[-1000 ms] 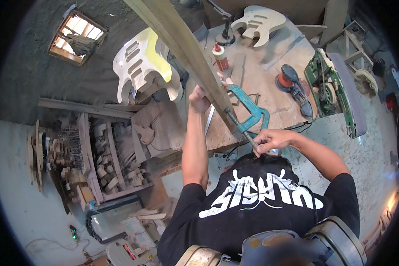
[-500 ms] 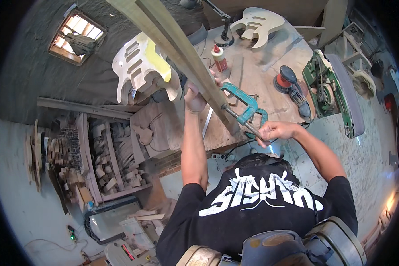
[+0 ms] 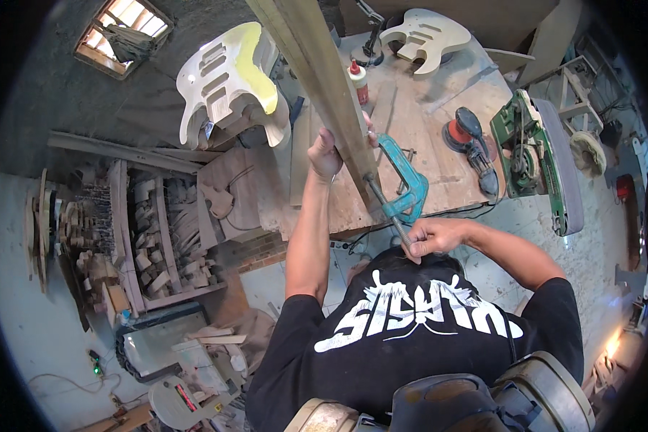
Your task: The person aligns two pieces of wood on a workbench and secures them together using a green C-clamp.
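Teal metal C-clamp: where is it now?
Right of centre in the head view, the teal C-clamp sits beside the long wooden beam, its screw gripped by the right hand.

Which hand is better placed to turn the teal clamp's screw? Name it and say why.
Probably the right hand: it holds the near end of the screw, while the left hand grips the wooden beam.

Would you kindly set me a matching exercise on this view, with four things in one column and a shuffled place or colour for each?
Things
1. Clamp
2. Wooden beam
3. Bottle
4. Belt sander

Places and colours
A. Green frame and grey belt
B. Slanting above the workbench
C. Teal
D. Red-tipped, standing on the workbench

Pairs: 1-C, 2-B, 3-D, 4-A
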The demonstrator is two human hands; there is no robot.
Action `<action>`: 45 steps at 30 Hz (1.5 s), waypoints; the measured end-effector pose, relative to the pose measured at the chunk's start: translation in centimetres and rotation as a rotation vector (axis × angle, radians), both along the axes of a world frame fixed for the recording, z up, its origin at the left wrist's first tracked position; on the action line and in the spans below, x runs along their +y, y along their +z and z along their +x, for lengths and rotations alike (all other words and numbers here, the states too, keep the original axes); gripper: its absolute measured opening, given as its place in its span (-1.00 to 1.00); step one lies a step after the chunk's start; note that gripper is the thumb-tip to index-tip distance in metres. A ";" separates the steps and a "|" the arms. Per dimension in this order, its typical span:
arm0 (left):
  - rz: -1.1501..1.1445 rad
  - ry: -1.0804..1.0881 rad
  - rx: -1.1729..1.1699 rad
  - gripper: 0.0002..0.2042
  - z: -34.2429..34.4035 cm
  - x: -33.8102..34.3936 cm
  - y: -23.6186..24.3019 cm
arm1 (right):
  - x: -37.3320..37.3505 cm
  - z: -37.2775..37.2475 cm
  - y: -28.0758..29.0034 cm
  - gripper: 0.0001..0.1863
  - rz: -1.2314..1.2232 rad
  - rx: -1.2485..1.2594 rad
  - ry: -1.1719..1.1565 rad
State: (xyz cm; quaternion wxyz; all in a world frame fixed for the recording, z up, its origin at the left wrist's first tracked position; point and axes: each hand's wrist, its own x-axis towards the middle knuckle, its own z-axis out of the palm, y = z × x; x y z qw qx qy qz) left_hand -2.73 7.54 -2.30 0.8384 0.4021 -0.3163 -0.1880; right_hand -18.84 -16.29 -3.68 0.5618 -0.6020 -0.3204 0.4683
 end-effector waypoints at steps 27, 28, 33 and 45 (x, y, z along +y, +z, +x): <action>0.238 0.256 -0.094 -0.45 0.9 -8.0 -1.2 | -7.7 -2.3 -2.4 -0.29 0.249 0.406 -0.708; 0.233 0.247 -0.078 -0.46 1.4 -8.0 -1.9 | -7.7 -2.4 -2.5 -0.29 0.258 0.399 -0.720; 0.263 0.223 0.011 -0.33 1.8 -8.2 -1.0 | -6.7 -0.6 -2.4 -0.25 0.222 0.351 -1.384; 0.235 0.436 -0.117 -0.33 1.6 -9.1 0.3 | -9.9 4.9 -2.5 -0.45 -0.235 -0.513 -1.562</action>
